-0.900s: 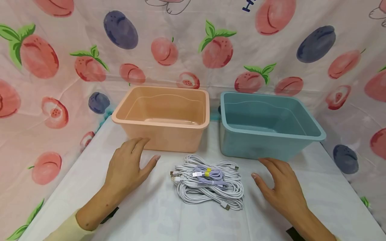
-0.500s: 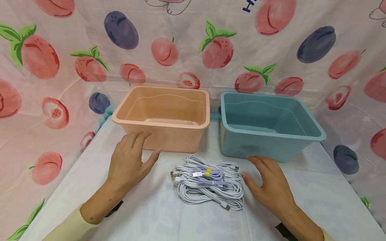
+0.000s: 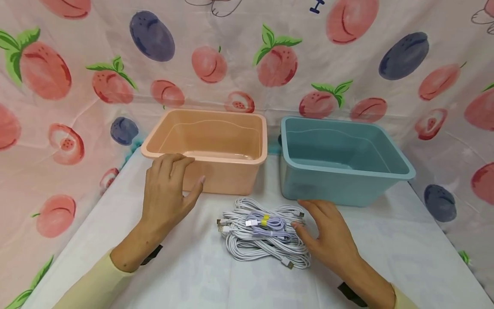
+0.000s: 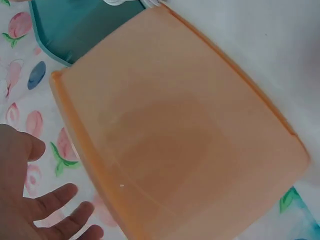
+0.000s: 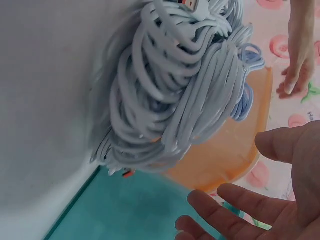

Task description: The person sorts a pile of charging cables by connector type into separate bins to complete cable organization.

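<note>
In the head view a pile of coiled white cables [image 3: 266, 249] lies on the white cloth, with small lavender cables [image 3: 272, 223] on top, one tied with a yellow band. My right hand [image 3: 329, 236], fingers spread and holding nothing, hovers at the pile's right side, its thumb overlapping the edge of it. The right wrist view shows the white coils [image 5: 165, 85] close up beside that hand's fingers [image 5: 210, 210]. In front of the orange bin [image 3: 220, 178] my left hand [image 3: 164, 191] is raised, fingertips level with the rim in this view and holding nothing.
To the right of the orange bin stands a teal bin [image 3: 324, 182], a narrow gap between them. A fruit-print curtain [image 3: 231, 43] hangs behind both. White cloth [image 3: 208, 274] covers the table around the cables.
My right hand has moved left to the edge of the cable pile. My left hand has risen slightly, up to the orange bin's rim in the view. Cables and bins stay put.
</note>
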Available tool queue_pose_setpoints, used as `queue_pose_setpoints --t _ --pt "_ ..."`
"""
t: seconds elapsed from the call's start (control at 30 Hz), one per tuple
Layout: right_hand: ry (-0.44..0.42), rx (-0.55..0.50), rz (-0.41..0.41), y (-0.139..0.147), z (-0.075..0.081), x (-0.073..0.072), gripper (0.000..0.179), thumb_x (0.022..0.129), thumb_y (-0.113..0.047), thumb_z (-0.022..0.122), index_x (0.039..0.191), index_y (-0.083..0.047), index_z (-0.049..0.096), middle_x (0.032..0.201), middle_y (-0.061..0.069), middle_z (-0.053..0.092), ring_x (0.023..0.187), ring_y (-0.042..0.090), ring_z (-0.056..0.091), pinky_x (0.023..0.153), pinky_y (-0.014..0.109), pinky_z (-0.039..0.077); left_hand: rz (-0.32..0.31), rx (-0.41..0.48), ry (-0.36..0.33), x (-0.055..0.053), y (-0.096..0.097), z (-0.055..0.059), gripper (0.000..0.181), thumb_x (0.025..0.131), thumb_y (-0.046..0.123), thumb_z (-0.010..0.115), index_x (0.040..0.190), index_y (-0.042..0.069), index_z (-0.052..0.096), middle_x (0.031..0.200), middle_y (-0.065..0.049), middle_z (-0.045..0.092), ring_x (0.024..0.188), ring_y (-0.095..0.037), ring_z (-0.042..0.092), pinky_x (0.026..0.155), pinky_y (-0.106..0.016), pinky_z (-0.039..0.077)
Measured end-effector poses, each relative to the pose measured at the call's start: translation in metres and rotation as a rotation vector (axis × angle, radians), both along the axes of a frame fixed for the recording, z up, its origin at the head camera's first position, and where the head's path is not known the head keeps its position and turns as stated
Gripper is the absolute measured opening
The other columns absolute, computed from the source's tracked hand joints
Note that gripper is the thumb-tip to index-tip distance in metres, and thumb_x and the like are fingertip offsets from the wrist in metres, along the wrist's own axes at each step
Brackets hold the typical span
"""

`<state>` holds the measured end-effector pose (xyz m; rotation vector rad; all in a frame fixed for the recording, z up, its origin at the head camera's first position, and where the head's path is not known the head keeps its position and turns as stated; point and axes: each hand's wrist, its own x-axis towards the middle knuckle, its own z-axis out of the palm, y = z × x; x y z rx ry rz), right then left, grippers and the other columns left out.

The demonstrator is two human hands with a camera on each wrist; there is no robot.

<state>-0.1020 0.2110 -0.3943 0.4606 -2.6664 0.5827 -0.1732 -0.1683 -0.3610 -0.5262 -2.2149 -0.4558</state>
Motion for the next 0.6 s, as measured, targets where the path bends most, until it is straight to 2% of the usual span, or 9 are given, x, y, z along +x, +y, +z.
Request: queue_pose_setpoints --t 0.1,0.23,0.43,0.6 --pt "-0.034 0.003 0.008 -0.004 0.001 0.0 0.057 0.089 -0.028 0.086 0.14 -0.008 0.067 0.134 0.009 0.067 0.128 0.033 0.057 0.107 0.057 0.05 -0.039 0.002 0.033 -0.01 -0.002 -0.001 0.051 0.099 0.04 0.065 0.13 0.001 0.066 0.132 -0.023 0.062 0.133 -0.045 0.052 0.099 -0.063 0.045" --pt "-0.04 0.003 0.046 -0.01 0.0 -0.001 0.058 0.088 -0.029 0.087 0.14 -0.009 0.067 0.136 0.007 0.066 0.129 0.031 0.058 0.107 0.056 0.05 -0.092 -0.004 0.06 -0.023 -0.007 -0.003 0.048 0.098 0.037 0.066 0.129 0.0 0.067 0.131 -0.023 0.064 0.135 -0.045 0.053 0.107 -0.064 0.041" --pt "-0.042 0.022 0.086 -0.019 0.0 -0.003 0.06 0.088 -0.031 0.088 0.14 -0.011 0.067 0.136 0.006 0.067 0.129 0.029 0.059 0.107 0.053 0.051 -0.11 -0.004 0.049 -0.034 -0.007 -0.007 0.039 0.096 0.03 0.072 0.125 0.003 0.07 0.122 -0.019 0.067 0.12 -0.04 0.06 0.104 -0.06 0.04" --pt "-0.058 0.028 0.111 -0.026 0.002 -0.005 0.056 0.089 -0.031 0.087 0.139 -0.015 0.069 0.134 0.003 0.068 0.129 0.027 0.06 0.107 0.053 0.052 -0.083 -0.007 0.057 -0.04 -0.006 -0.008 0.034 0.096 0.029 0.075 0.12 0.006 0.072 0.114 -0.018 0.069 0.109 -0.04 0.065 0.099 -0.061 0.04"
